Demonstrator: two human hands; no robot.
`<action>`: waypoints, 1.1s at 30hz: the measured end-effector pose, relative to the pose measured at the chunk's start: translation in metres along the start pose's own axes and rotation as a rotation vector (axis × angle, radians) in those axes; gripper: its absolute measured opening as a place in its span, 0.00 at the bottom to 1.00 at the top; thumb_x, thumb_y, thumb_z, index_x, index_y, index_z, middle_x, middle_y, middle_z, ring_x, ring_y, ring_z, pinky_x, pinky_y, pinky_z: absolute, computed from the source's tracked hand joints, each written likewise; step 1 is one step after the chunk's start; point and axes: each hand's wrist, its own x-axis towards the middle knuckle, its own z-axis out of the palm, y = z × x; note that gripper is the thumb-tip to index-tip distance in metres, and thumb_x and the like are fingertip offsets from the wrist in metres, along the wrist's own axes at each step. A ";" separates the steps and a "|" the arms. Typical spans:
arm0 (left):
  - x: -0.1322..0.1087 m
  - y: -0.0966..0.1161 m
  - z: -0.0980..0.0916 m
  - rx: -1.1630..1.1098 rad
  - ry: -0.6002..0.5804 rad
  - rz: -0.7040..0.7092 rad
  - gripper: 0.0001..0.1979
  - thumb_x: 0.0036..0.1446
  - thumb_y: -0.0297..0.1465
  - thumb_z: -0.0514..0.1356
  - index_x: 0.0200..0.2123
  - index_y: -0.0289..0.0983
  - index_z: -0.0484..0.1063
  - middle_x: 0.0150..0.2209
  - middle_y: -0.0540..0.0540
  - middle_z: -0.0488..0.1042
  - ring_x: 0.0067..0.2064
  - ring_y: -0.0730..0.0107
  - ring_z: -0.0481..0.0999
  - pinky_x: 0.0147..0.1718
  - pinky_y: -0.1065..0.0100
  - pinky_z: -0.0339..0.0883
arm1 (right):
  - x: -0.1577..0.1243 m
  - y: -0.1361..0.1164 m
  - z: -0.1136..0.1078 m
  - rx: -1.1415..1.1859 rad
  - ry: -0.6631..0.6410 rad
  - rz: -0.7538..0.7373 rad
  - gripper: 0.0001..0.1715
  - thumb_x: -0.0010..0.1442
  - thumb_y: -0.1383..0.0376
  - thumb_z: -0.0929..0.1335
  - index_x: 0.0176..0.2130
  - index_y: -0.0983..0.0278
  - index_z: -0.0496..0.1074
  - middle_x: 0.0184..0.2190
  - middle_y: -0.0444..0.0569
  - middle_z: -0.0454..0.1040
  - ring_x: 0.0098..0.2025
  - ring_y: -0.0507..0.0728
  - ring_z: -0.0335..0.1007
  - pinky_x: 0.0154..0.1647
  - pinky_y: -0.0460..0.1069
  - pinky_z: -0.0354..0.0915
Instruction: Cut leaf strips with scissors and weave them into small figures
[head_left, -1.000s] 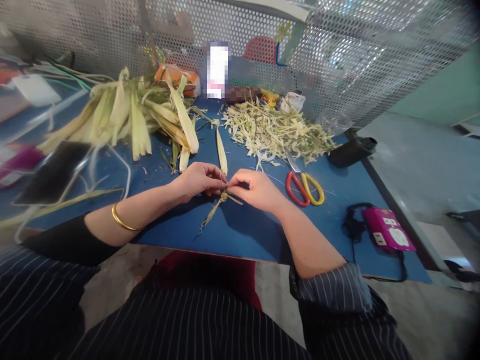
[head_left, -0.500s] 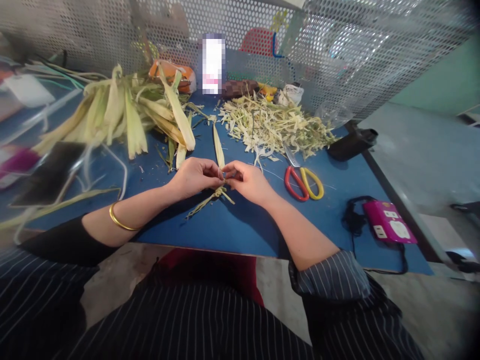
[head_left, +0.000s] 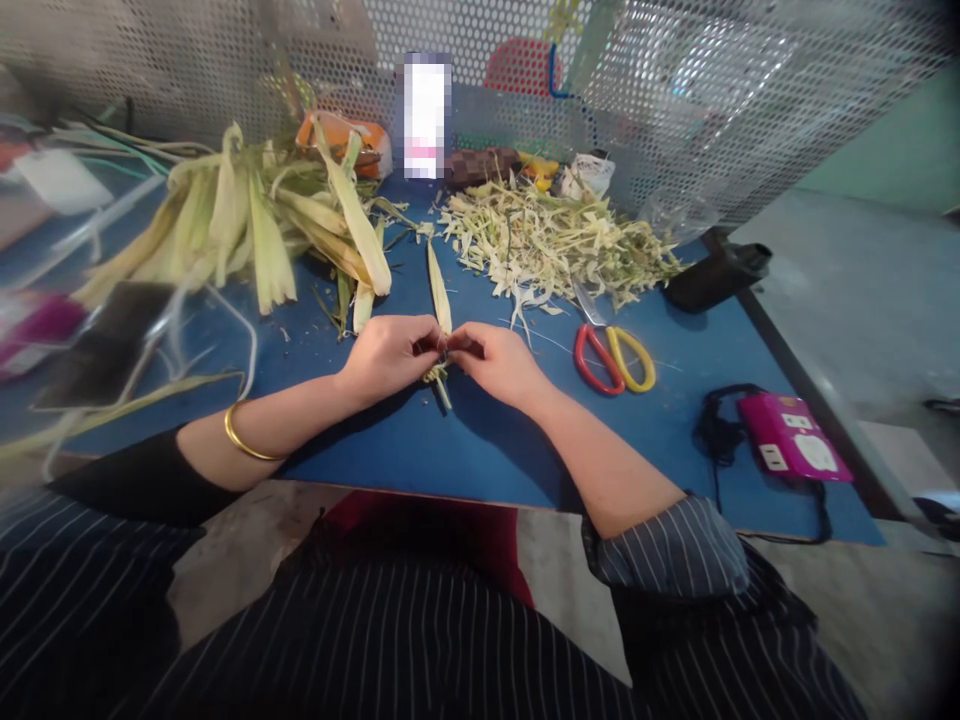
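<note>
My left hand (head_left: 386, 355) and my right hand (head_left: 499, 362) meet over the middle of the blue table (head_left: 495, 450). Both pinch a pale yellow-green leaf strip (head_left: 438, 290). The strip runs away from my fingers toward the back of the table. A short knotted end of it (head_left: 441, 380) hangs below my fingertips. My left wrist wears a gold bangle (head_left: 241, 440). A heap of long husk leaves (head_left: 255, 225) lies to the back left of my hands.
Red and yellow scissors (head_left: 611, 355) lie right of my right hand. Behind them is a pile of leaf trimmings (head_left: 555, 245). A pink power strip (head_left: 791, 450) and a black object (head_left: 716, 278) sit at the right edge. A perforated metal screen (head_left: 675, 110) closes the back.
The loose tails under my fingers have been drawn in, leaving a short stub. My hands have closed tighter together and shifted slightly away from me.
</note>
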 end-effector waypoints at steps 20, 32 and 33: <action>0.001 -0.003 0.007 -0.074 0.170 0.018 0.04 0.51 0.30 0.62 0.26 0.37 0.73 0.28 0.47 0.75 0.30 0.72 0.72 0.29 0.69 0.64 | 0.001 0.006 0.012 0.274 0.206 0.099 0.04 0.49 0.67 0.71 0.29 0.60 0.78 0.27 0.44 0.71 0.30 0.52 0.65 0.36 0.50 0.61; 0.001 -0.005 0.006 -0.128 0.139 -0.174 0.10 0.49 0.37 0.63 0.26 0.36 0.74 0.26 0.46 0.76 0.28 0.71 0.73 0.28 0.68 0.65 | 0.000 -0.008 -0.002 0.575 0.131 0.265 0.06 0.50 0.64 0.68 0.30 0.65 0.73 0.24 0.42 0.69 0.25 0.48 0.58 0.26 0.46 0.54; 0.001 -0.005 0.006 -0.127 0.140 -0.176 0.10 0.50 0.37 0.63 0.26 0.36 0.74 0.26 0.46 0.76 0.28 0.71 0.73 0.28 0.68 0.65 | 0.000 -0.007 -0.002 0.559 0.124 0.254 0.06 0.51 0.64 0.68 0.30 0.65 0.72 0.24 0.42 0.69 0.25 0.48 0.58 0.26 0.46 0.55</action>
